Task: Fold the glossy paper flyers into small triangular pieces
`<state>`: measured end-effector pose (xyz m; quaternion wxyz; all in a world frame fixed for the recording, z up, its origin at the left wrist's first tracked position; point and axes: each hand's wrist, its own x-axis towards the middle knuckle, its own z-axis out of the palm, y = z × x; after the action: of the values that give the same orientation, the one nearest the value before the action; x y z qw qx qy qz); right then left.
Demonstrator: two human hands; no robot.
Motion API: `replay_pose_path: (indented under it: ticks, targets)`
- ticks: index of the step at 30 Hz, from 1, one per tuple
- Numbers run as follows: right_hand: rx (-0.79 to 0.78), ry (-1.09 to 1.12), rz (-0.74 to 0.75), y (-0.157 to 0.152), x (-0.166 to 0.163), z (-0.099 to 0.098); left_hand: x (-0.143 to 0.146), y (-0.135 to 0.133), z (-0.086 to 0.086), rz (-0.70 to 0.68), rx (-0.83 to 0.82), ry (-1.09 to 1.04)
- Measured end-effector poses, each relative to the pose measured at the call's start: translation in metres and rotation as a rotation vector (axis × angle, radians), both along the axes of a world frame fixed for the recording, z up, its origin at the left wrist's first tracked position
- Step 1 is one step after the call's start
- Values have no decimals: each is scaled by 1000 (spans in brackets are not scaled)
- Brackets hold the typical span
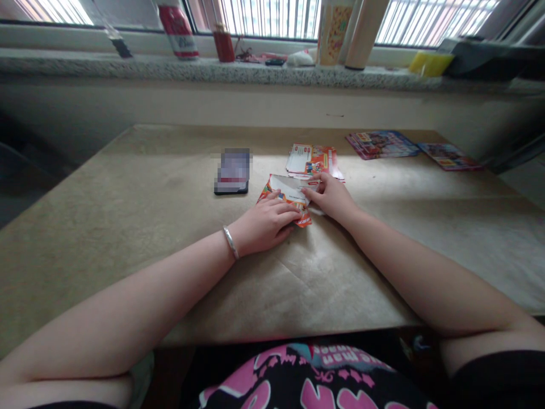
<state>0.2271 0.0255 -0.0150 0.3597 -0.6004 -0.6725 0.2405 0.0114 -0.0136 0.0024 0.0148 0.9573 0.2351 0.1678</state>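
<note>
A printed orange-and-white paper sheet [283,184], partly folded, lies on the table under my hands. My left hand [268,221], with a silver bangle at its wrist, rests on the sheet's near side, fingers stretched out and lying flat. At the right edge, my right hand [330,196] pinches the paper between thumb and fingers. Just beyond it sits a stack of similar orange-and-white printed sheets [317,159], close to the right fingertips. Part of the folded sheet is hidden beneath both hands.
Left of the sheets lies a phone [233,170] with a blurred screen. Two piles of colourful printed leaflets, one at back right [383,144] and one farther right [451,156], lie on the tan-covered table [170,165]. A can [179,31] and bottles line the speckled windowsill [145,68].
</note>
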Motion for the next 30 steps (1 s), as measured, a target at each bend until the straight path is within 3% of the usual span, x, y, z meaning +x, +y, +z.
replay_pose_path:
  ticks: [9, 16, 23, 30]
  targets:
    - [48, 78, 13, -1, 2, -4, 0, 4, -3, 0, 27, -27]
    - [-77, 261, 129, -8, -1, 5, -1, 3, -2, -7, 50, -61]
    - [-36, 104, 85, -16, -2, 10, -3, 1, 1, 18, 110, -33]
    - [179, -21, 98, -25, -3, 13, -4, -2, -1, 71, 129, -275]
